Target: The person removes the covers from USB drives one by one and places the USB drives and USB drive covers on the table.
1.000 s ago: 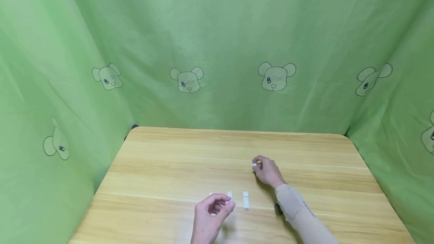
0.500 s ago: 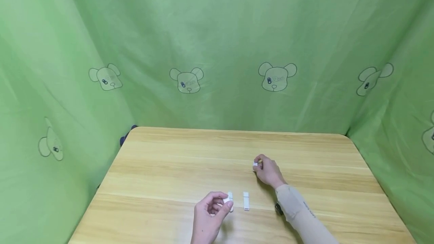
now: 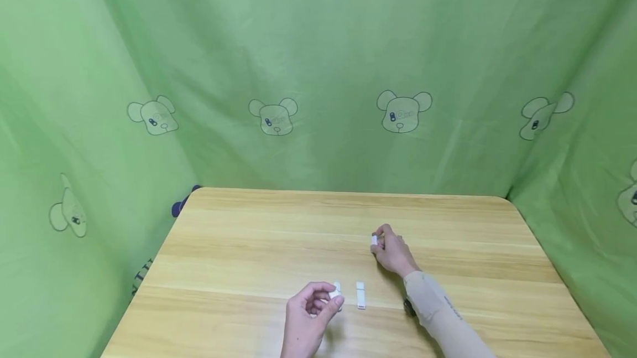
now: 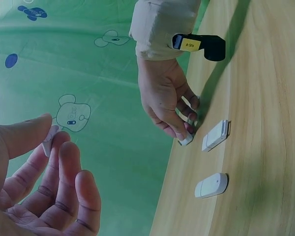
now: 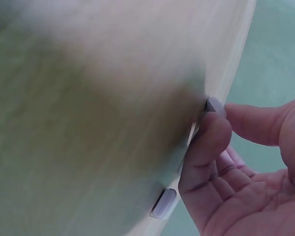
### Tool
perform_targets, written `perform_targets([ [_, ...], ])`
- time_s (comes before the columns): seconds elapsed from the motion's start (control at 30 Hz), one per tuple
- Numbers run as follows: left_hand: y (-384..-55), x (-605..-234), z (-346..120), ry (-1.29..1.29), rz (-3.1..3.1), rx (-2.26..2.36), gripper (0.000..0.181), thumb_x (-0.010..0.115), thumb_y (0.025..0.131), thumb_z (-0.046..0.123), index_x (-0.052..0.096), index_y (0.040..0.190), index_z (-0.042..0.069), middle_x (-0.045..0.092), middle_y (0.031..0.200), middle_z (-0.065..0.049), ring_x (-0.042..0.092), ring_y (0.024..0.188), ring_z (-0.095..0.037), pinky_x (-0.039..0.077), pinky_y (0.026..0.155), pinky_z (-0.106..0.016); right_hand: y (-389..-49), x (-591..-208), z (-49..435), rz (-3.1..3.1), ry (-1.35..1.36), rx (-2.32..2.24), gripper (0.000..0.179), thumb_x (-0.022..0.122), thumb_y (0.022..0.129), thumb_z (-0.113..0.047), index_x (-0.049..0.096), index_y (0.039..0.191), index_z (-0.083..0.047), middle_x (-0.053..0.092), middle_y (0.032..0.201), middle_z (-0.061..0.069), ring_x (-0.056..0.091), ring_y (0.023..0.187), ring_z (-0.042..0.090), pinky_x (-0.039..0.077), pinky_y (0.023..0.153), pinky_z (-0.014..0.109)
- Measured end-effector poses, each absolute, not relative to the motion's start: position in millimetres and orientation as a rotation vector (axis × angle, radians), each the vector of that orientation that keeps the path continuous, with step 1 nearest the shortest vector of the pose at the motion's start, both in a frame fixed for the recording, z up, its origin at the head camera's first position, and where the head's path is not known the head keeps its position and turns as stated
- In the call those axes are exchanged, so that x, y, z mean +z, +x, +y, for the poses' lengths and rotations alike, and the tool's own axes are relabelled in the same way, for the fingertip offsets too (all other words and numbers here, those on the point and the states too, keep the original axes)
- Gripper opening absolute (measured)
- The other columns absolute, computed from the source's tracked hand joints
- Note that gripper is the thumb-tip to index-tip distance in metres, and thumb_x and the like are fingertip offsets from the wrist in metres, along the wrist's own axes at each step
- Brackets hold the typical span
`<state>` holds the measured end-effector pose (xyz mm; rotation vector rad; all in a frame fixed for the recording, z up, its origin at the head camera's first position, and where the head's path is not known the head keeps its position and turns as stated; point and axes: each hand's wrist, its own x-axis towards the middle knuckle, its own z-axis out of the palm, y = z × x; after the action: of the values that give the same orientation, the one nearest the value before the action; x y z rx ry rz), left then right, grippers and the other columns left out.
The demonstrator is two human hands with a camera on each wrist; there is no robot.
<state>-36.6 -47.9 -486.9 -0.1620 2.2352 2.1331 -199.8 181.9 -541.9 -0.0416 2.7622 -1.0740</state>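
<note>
My left hand (image 3: 311, 314) is raised over the near table, pinching a small tapered white piece (image 4: 48, 140) between thumb and fingertips; its exact kind I cannot tell. Just behind it lies a round-ended white USB flash drive (image 4: 211, 186), partly covered by the hand in the head view. A squarer white USB flash drive (image 3: 360, 295) lies to the right of that one, with a seam across its body. Farther back, my right hand (image 3: 393, 250) pinches another small white flash drive (image 3: 374, 240) between thumb and finger, low at the tabletop.
The wooden table (image 3: 249, 219) has rounded far corners. Green curtains (image 3: 318, 42) with bear-head prints hang behind it and along both sides. A black wrist device (image 4: 214, 47) sticks out from the right sleeve (image 3: 433, 305).
The left fingers have shifted the small white piece a little and turned it. The right hand stays almost in place, with its flash drive tilted slightly more upright.
</note>
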Motion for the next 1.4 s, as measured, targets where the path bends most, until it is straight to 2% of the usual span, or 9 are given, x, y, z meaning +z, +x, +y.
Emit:
perform_targets([
  [0.13,-36.5,-486.1,-47.5,-0.157,2.212,2.157,0.029,0.082,0.084,0.024,0.071,0.106,0.01,0.073,0.089,-0.005,0.062,0.074,-0.007,0.052,0.072,-0.019,-200.1,-543.0,182.3,2.8,-0.016,-1.05,0.033,0.067,0.096,-0.012,0.054,0.124,-0.001,0.059,0.08,0.004,0.051,0.08,0.021,0.043,0.07,0.035],
  [0.47,-35.2,-486.7,-46.7,-0.153,2.196,2.151,0.03,0.082,0.084,0.024,0.07,0.107,0.009,0.071,0.092,-0.005,0.061,0.075,-0.006,0.05,0.073,-0.019,-195.7,-542.1,181.9,2.803,0.021,-1.064,0.037,0.067,0.096,-0.015,0.057,0.13,-0.005,0.062,0.082,0.005,0.052,0.081,0.021,0.041,0.064,0.03],
  [0.57,-34.9,-487.4,-46.3,-0.15,2.201,2.148,0.033,0.081,0.084,0.024,0.069,0.11,0.006,0.072,0.093,-0.006,0.061,0.075,-0.005,0.049,0.073,-0.019,-195.2,-543.9,181.8,2.788,0.036,-1.071,0.038,0.066,0.096,-0.015,0.057,0.13,-0.003,0.063,0.085,0.006,0.053,0.082,0.021,0.046,0.068,0.035],
  [0.63,-34.9,-487.6,-46.1,-0.155,2.205,2.148,0.034,0.081,0.084,0.023,0.069,0.11,0.005,0.072,0.093,-0.006,0.061,0.074,-0.005,0.049,0.073,-0.019,-195.2,-545.4,181.5,2.784,0.029,-1.08,0.037,0.066,0.096,-0.014,0.057,0.129,-0.002,0.063,0.085,0.006,0.054,0.081,0.021,0.053,0.088,0.048],
  [0.73,-35.2,-488.0,-45.8,-0.161,2.208,2.151,0.033,0.081,0.084,0.022,0.069,0.11,0.006,0.072,0.093,-0.006,0.06,0.074,-0.005,0.049,0.073,-0.018,-194.6,-546.8,180.6,2.809,-0.012,-1.084,0.035,0.065,0.096,-0.012,0.057,0.128,0.0,0.063,0.078,0.005,0.055,0.071,0.019,0.032,0.118,0.066],
  [0.83,-35.9,-488.9,-45.8,-0.163,2.203,2.155,0.03,0.081,0.084,0.022,0.07,0.108,0.008,0.071,0.093,-0.006,0.06,0.075,-0.005,0.049,0.073,-0.018,-193.5,-546.3,179.5,2.86,-0.055,-1.058,0.036,0.065,0.096,-0.014,0.058,0.129,-0.001,0.059,0.068,0.002,0.051,0.056,0.016,0.015,0.124,0.066],
  [0.97,-36.9,-489.2,-46.0,-0.166,2.19,2.145,0.032,0.082,0.083,0.022,0.07,0.109,0.006,0.07,0.092,-0.005,0.06,0.075,-0.006,0.049,0.073,-0.018,-191.7,-546.4,178.6,2.908,-0.052,-0.981,0.041,0.068,0.095,-0.02,0.061,0.132,-0.005,0.056,0.067,0.001,0.047,0.059,0.017,0.058,0.088,0.057],
  [1.07,-37.2,-488.4,-46.0,-0.166,2.184,2.131,0.035,0.082,0.083,0.023,0.07,0.11,0.005,0.07,0.092,-0.004,0.06,0.076,-0.006,0.05,0.074,-0.018,-191.3,-544.7,177.1,2.915,-0.029,-0.942,0.043,0.07,0.094,-0.02,0.061,0.133,-0.006,0.058,0.071,0.003,0.048,0.067,0.02,0.046,0.053,0.031],
  [1.4,-37.4,-490.4,-45.6,-0.162,2.162,2.107,0.036,0.083,0.082,0.024,0.07,0.111,0.006,0.069,0.093,-0.001,0.06,0.077,-0.005,0.05,0.074,-0.018,-190.6,-538.6,177.5,2.894,-0.036,-0.941,0.042,0.071,0.093,-0.016,0.062,0.132,-0.005,0.063,0.079,0.005,0.049,0.068,0.02,0.039,0.05,0.026],
])
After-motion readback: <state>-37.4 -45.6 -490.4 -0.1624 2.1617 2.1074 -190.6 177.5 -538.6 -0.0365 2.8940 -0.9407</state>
